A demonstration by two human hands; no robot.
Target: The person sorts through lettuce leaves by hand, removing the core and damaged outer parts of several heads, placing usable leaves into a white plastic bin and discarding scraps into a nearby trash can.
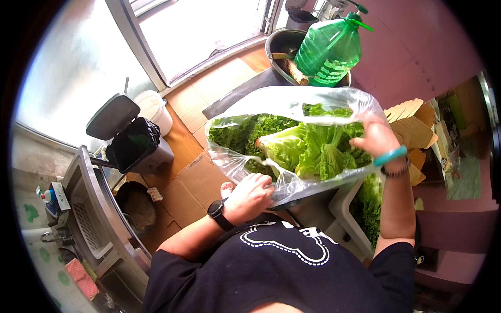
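In front of me is a clear plastic bag (pixel 270 98) with its mouth spread wide. Inside lie a pale green head of lettuce (pixel 283 150) and darker curly lettuce leaves (pixel 270 129). My left hand (pixel 250 195) grips the bunched film at the bag's near edge. At the right side of the opening is my right hand (pixel 373 135), slightly blurred, with the thumb over the leaves and the fingers at the film. Whether those fingers pinch the film is unclear. More lettuce (pixel 368 209) sits in a light-coloured crate (pixel 344 203) under my right forearm.
Beyond the bag, a metal basin (pixel 276 43) holds a large green pump bottle (pixel 328 51). A lidded bin with a black liner (pixel 133 144) and a white bucket (pixel 156 109) stand left. A steel sink (pixel 80 187) runs along the left wall. Brown cardboard pieces (pixel 411 125) are at right.
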